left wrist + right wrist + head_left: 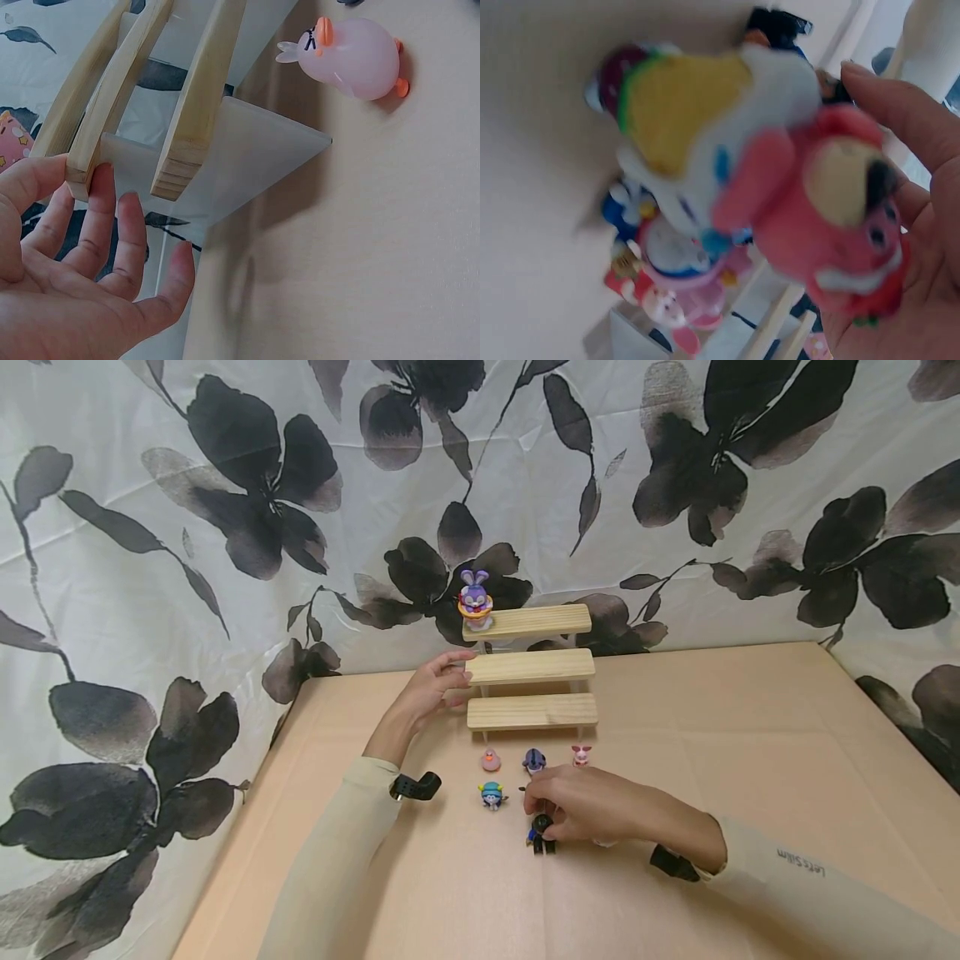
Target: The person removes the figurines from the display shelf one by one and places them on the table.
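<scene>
My left hand (435, 683) pinches the left end of the middle board of a three-tier wooden display stand (531, 667). Thumb and a fingertip lie on either side of that board in the left wrist view; the other fingers are loosely spread. Lower down, my right hand (592, 802) has thumb and finger at the head of a small black-haired figurine (542, 828), which has blue on its side and black legs. Large and blurred in the right wrist view, a pink bear figurine (817, 217) stands close under the palm, mostly hidden from the head camera.
A purple rabbit figurine (476, 600) stands on the top board's left end. Before the stand are a pink duck (491, 760), a dark blue-purple figurine (534, 760), a pink-eared figurine (581, 754) and one with a turquoise hat (492, 795). A floral cloth (570, 527) hangs behind.
</scene>
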Demonstrator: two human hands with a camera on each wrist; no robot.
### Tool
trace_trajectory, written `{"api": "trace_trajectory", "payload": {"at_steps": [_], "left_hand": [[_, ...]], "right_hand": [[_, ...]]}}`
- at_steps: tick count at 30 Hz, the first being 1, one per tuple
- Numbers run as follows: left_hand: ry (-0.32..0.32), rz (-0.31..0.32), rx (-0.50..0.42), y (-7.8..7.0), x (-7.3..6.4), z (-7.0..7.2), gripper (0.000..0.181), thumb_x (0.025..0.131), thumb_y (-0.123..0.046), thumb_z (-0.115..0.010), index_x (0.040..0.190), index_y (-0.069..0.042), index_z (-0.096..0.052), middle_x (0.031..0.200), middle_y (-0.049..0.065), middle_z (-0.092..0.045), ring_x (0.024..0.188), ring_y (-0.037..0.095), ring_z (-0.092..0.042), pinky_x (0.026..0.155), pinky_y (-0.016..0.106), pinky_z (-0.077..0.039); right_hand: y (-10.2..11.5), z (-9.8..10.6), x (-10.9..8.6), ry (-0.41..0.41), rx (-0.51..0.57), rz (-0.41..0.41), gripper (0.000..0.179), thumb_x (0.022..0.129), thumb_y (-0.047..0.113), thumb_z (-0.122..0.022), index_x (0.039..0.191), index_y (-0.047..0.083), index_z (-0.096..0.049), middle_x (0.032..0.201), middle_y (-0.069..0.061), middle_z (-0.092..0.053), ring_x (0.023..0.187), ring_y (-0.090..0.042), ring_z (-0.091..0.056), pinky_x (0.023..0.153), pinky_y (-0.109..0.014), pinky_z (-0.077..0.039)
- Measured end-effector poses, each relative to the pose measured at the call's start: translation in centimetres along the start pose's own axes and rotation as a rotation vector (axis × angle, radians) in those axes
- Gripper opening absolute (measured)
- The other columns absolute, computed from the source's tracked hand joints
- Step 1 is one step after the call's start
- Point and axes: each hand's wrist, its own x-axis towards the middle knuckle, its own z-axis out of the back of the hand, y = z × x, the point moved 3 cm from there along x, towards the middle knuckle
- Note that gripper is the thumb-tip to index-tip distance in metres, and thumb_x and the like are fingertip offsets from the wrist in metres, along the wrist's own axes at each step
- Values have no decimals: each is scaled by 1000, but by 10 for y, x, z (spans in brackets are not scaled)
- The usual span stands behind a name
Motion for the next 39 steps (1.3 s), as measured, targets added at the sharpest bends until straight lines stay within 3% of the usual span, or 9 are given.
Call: {"api": "trace_trajectory", "payload": {"at_steps": [5, 12, 17, 22, 32, 39], "left_hand": [[-3, 0, 3, 1, 0, 0, 39, 99, -14, -64, 137, -21, -61, 123, 9, -62, 116, 25, -61, 105, 55, -47], [0, -3, 5, 2, 1, 1, 38, 99, -13, -64, 136, -22, -62, 124, 10, -62, 116, 25, -61, 105, 55, -46], [1, 1, -5, 2, 1, 1, 40, 98, -11, -65, 136, -22, -62, 126, 10, -63, 117, 25, -61, 106, 56, -45], [2, 0, -26, 1, 1, 0, 40, 98, -10, -64, 137, -19, -61, 124, 10, -62, 117, 26, -60, 107, 55, -45], [2, -4, -57, -1, 0, -2, 41, 98, -8, -64, 138, -15, -60, 118, 8, -59, 111, 24, -59, 107, 57, -45], [1, -5, -52, -1, 1, -2, 41, 98, -8, -64, 138, -15, -60, 119, 8, -60, 111, 23, -59, 106, 57, -46]], "right_hand": [[-1, 16, 0, 21, 84, -36, 25, 85, 13, -82, 107, 12, -70, 104, 2, -68, 91, -8, -69, 82, -26, -56], [-6, 40, 7, -8, 127, -2, 20, 87, 17, -81, 104, 15, -71, 102, 3, -70, 92, -10, -68, 86, -37, -58], [-12, 57, 16, -105, 163, 9, 14, 90, 16, -78, 102, 18, -71, 98, 7, -70, 87, -4, -67, 83, -30, -58], [-22, 71, 26, -218, 172, 5, 14, 91, 18, -78, 103, 12, -73, 97, 5, -71, 87, -8, -67, 80, -28, -59], [-44, 91, 44, -397, 189, -64, 15, 91, 16, -78, 104, 11, -73, 96, 3, -72, 89, -14, -68, 82, -34, -59], [-56, 104, 52, -511, 185, -47, 19, 92, 16, -76, 108, 7, -72, 103, -4, -74, 96, -20, -69, 87, -45, -58]]}}
